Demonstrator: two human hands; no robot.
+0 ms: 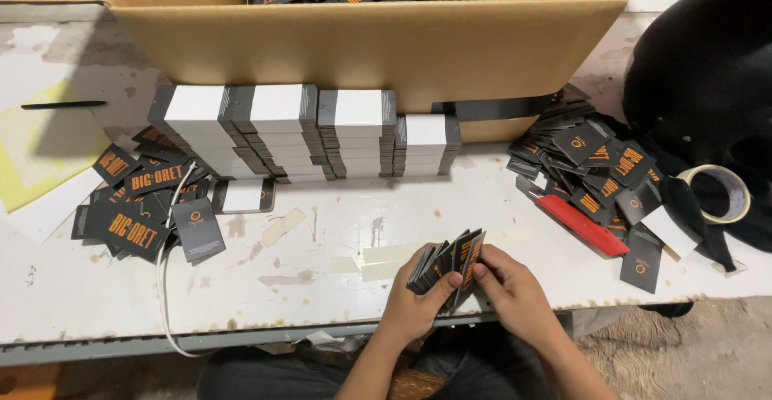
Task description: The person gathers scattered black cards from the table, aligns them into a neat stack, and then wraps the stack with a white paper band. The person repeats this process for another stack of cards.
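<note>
White desk carries banded tag stacks before a cardboard box. Left hand and right hand fingers pinch a fanned tag bundle at the near edge.

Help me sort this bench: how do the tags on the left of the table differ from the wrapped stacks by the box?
The loose tags lie scattered flat and overlapping, faces up; the banded stacks stand in neat rows against the cardboard box. The loose tags show orange print; the banded stacks are wrapped in white bands. Both are dark card.
</note>
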